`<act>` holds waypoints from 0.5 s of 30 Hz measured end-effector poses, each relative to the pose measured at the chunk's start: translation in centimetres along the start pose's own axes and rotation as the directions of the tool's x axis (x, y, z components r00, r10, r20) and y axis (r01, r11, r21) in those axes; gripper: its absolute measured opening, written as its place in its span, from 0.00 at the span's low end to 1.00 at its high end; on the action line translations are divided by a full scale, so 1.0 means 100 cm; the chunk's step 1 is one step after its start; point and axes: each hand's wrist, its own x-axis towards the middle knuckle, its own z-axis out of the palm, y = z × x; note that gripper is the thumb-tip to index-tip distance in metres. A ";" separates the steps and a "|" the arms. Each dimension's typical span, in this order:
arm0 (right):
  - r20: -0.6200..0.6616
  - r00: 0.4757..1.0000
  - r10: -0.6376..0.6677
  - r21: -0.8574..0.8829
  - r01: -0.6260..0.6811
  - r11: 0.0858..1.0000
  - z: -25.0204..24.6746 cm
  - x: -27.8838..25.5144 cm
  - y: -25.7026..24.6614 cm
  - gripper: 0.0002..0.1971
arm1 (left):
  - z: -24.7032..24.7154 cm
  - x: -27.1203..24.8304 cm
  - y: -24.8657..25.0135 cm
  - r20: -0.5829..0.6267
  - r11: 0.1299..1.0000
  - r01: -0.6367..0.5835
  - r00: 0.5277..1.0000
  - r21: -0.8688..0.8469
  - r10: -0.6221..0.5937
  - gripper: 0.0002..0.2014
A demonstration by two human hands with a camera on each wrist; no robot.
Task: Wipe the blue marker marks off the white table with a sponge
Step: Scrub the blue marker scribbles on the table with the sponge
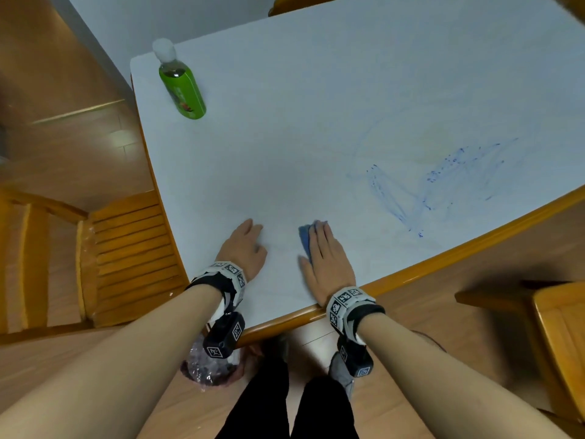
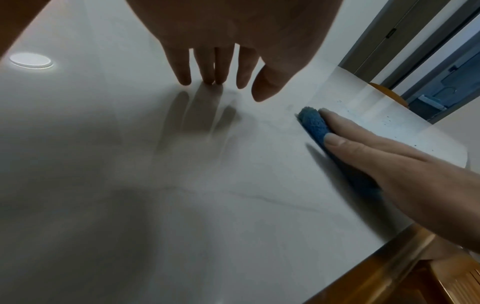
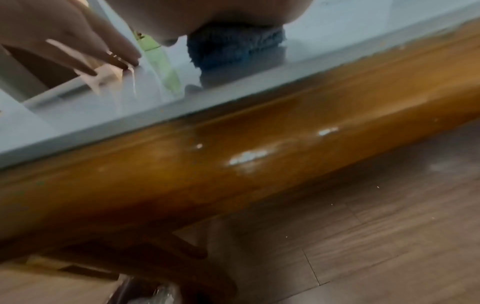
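My right hand [image 1: 326, 258] lies flat on the sponge [image 1: 306, 238], fingers straight and together, pressing it onto the table [image 1: 285, 147]. The grip is not curled round it: the palm and fingers only bear down, and the blue sponge shows past my fingertips and along the thumb side. In the left wrist view the sponge [image 2: 315, 125] looks fuzzy, with two of my right fingers laid over its end. In the right wrist view it [image 3: 233, 47] bulges out from under the heel of my palm, close to the table's wooden edge [image 3: 233, 156].

My left hand [image 1: 245, 245] rests on the table just left of the sponge, apart from it, holding nothing. Its fingers are straight and slightly spread, tips touching the surface [image 2: 207, 80].

The marks [image 1: 437, 185] lie ahead and to the right of my right hand, well clear of the sponge: smeared blue streaks and dots, with fainter pale traces beyond them.

The only container is a bottle [image 1: 180, 83], far ahead and left of my left hand, near the table's corner. It stands upright, with a white cap, a clear neck and a green label round the body. The neck shows a clear part above a darker band, but I cannot tell how full it is. The label carries a small reddish picture and some print, too blurred to read.

The bands on both wrists [image 1: 231, 274] carry black-and-white square code patterns, with no readable words.
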 end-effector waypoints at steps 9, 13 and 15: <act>0.073 0.991 -0.116 -0.058 0.121 0.991 -0.013 -0.016 0.052 0.31 | 0.026 0.001 0.043 -0.123 0.993 -0.004 0.992 0.116 0.019 0.28; 0.092 0.986 -0.136 -0.073 0.143 0.987 -0.033 -0.026 0.123 0.31 | 0.044 0.003 0.080 -0.174 0.987 0.032 0.985 0.155 -0.005 0.29; 0.095 0.986 -0.137 -0.069 0.144 0.987 -0.046 -0.028 0.165 0.31 | 0.059 0.003 0.106 -0.178 0.989 0.090 0.982 0.119 -0.068 0.30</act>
